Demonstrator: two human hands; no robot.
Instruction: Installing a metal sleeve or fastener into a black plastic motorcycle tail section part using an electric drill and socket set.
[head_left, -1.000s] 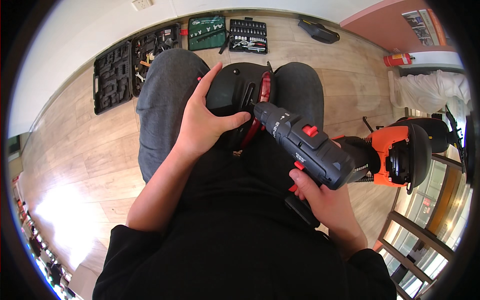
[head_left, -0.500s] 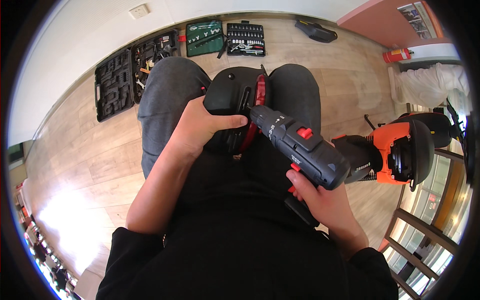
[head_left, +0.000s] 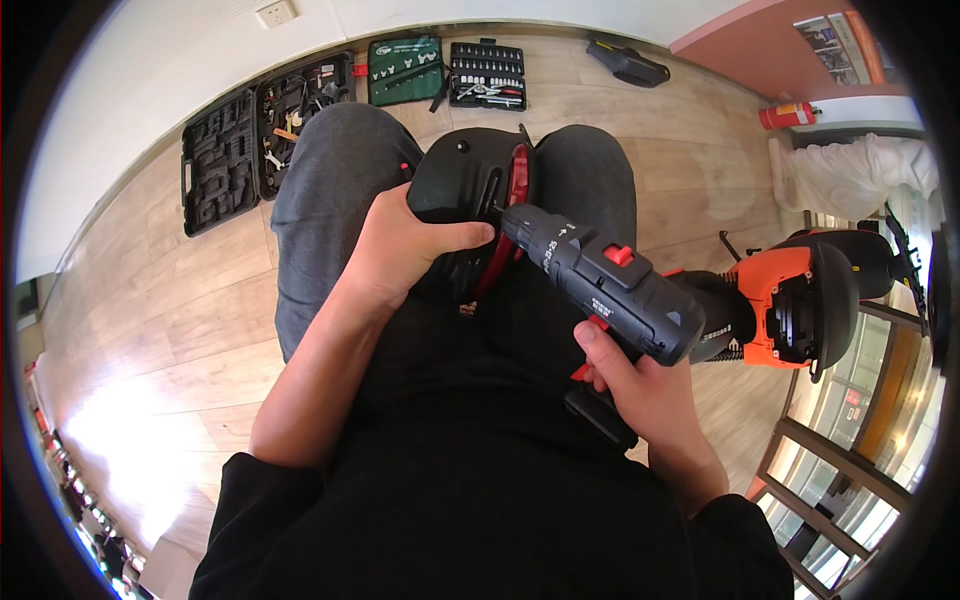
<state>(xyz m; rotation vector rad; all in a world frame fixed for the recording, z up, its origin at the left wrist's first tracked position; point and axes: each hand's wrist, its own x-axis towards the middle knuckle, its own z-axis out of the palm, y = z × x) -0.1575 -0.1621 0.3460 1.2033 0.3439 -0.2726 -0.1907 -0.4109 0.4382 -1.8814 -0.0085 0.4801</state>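
Work looks unfinished: the left hand (head_left: 398,245) clasps a red-lensed black housing (head_left: 448,180) between the knees (head_left: 595,175) while the right hand (head_left: 650,395) grips a cordless drill (head_left: 605,285), its tip (head_left: 498,209) apparently at the housing's slot (head_left: 489,190).

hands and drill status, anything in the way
Left hand holding curved black plastic housing. Right hand gripping black cordless drill, chuck at housing. Left thumb close beside chuck; nothing else visibly blocking.
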